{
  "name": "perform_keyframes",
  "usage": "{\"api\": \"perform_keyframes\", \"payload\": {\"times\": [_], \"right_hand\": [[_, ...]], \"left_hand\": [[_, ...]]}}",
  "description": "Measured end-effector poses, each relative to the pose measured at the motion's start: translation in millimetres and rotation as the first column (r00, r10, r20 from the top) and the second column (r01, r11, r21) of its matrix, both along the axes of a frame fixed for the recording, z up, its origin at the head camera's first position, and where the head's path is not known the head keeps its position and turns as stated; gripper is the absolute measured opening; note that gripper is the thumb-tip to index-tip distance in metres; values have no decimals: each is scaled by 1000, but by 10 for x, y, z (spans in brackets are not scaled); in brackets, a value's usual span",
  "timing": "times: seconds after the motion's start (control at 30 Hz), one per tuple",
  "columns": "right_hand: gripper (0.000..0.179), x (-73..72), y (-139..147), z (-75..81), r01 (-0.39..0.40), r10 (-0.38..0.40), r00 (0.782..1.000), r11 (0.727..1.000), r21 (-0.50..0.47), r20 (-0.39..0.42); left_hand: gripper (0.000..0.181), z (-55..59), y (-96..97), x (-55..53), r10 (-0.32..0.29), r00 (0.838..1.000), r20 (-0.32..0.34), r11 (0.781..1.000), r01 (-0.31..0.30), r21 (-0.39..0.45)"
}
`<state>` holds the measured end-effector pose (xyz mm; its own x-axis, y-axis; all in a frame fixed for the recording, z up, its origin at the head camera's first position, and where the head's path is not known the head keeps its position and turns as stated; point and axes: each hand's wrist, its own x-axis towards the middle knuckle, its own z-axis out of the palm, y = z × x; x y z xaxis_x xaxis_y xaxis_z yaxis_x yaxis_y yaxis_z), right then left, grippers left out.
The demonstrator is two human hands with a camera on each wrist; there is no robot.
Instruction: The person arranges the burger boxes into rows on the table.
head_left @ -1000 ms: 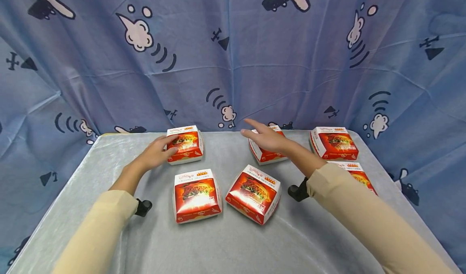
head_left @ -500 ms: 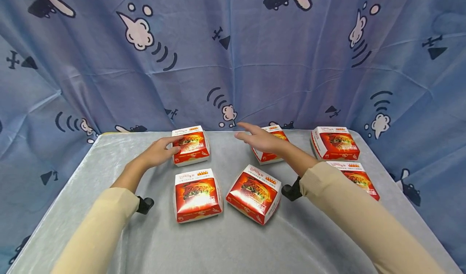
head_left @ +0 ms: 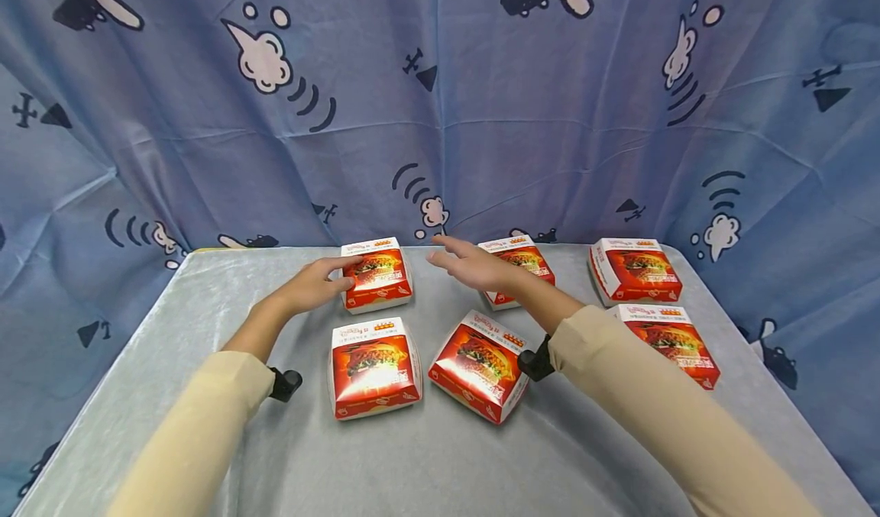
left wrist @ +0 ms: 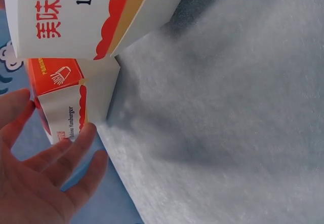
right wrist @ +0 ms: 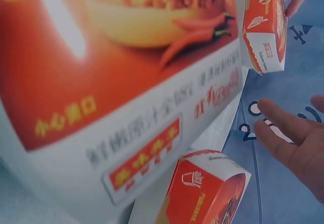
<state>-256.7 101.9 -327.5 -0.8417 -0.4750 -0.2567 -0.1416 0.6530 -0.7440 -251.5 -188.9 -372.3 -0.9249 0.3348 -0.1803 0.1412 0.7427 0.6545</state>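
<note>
My left hand (head_left: 308, 289) touches the left side of a red and white burger box (head_left: 376, 276) at the back of the table. Its fingers are extended, with the index finger and thumb along the box's edge. In the left wrist view the fingertips lie against that box (left wrist: 66, 105). Over the gap between this box and the back middle burger box (head_left: 525, 261), my right hand (head_left: 474, 265) hovers with fingers spread, holding nothing. Part of the back middle box is hidden by that hand and wrist.
Two more burger boxes, one straight (head_left: 374, 368) and one turned askew (head_left: 479, 368), sit nearer the front. At the right are a back corner box (head_left: 635, 270) and another (head_left: 670, 341) partly behind my right sleeve. A blue patterned curtain (head_left: 371, 105) hangs behind the grey-covered table (head_left: 426, 471).
The back left box has slid to the right along with my left hand. My right hand has shifted left, uncovering more of the back middle box.
</note>
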Motion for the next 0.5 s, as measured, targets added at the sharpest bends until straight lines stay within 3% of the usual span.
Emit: {"api": "perform_keyframes", "payload": {"times": [0.3,0.5], "right_hand": [[63,3,-84,-48,-57,57,998,998,16,13],[65,39,-154,-52,-98,100,995,992,82,-17]], "left_hand": [[53,9,41,-12,-33,999,-1,999,33,12],[53,39,35,-25,-8,1000,16,1000,8,16]]}}
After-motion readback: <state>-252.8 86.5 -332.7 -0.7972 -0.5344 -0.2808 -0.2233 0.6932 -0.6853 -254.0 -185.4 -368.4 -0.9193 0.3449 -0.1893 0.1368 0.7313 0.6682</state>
